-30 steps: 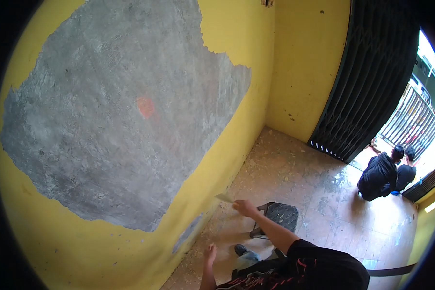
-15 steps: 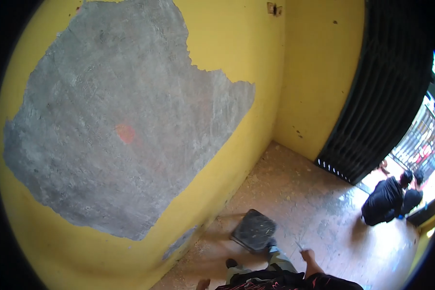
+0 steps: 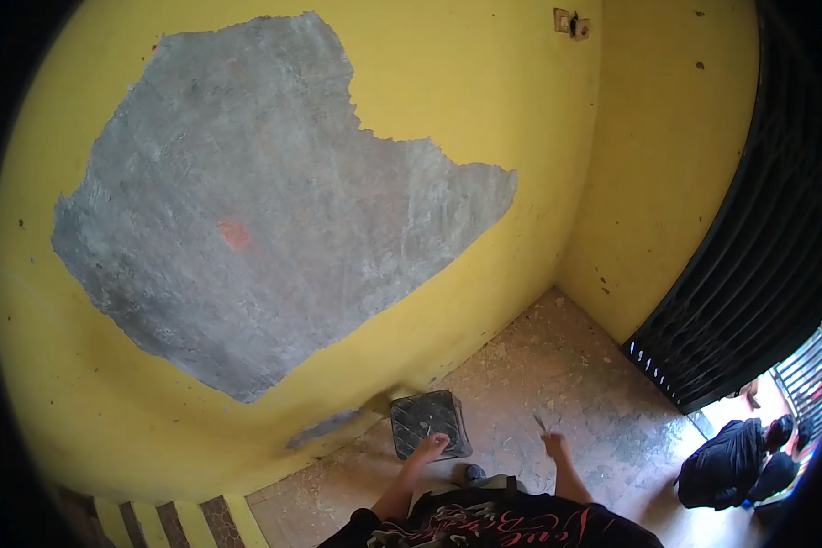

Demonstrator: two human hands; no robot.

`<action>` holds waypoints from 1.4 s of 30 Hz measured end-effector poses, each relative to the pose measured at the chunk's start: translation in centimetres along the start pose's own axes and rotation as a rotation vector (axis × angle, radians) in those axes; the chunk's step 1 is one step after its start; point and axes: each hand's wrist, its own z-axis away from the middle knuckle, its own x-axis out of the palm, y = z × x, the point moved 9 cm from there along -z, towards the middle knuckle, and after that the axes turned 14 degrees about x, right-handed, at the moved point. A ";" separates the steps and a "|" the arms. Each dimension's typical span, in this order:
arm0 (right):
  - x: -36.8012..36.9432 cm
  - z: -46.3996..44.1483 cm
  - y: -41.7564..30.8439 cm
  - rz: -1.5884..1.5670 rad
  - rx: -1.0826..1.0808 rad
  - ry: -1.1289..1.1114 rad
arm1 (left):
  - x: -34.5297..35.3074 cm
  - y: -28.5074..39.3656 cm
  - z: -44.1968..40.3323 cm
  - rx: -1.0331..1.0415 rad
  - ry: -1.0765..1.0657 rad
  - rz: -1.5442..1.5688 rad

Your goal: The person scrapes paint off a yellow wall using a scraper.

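Note:
My right hand (image 3: 555, 444) is closed round a thin scraper-like tool (image 3: 540, 424), whose blade points up and to the left above the floor. My left hand (image 3: 434, 446) appears over the dark stool (image 3: 420, 413), its fingers curled; whether it holds anything is too small to make out. The stool stands beside the yellow wall (image 3: 466, 320). Higher on that wall is a large bare grey patch (image 3: 292, 201) with ragged edges and a small reddish spot (image 3: 235, 234).
Two people in dark clothes (image 3: 723, 464) crouch by the doorway at the lower right. A black folding gate (image 3: 749, 247) stands beside them. Bits of debris lie on the tiled floor (image 3: 575, 365). Striped steps or trim (image 3: 169, 525) show at the lower left.
The view has shifted, and the stool now appears further left. My right hand has moved away from the wall side with the tool. My left hand has risen in front of the stool.

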 end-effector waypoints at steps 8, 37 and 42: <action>-8.7 1.5 -23.7 -0.604 -0.034 -0.404 | -3.3 2.3 -0.6 0.108 0.241 -0.252; -25.5 -23.8 -54.5 -0.844 -0.438 -0.615 | -4.3 44.3 -49.2 0.359 0.484 0.536; -24.7 -24.3 -57.5 -0.947 -0.449 -0.581 | -7.3 44.2 -51.3 0.386 0.578 0.512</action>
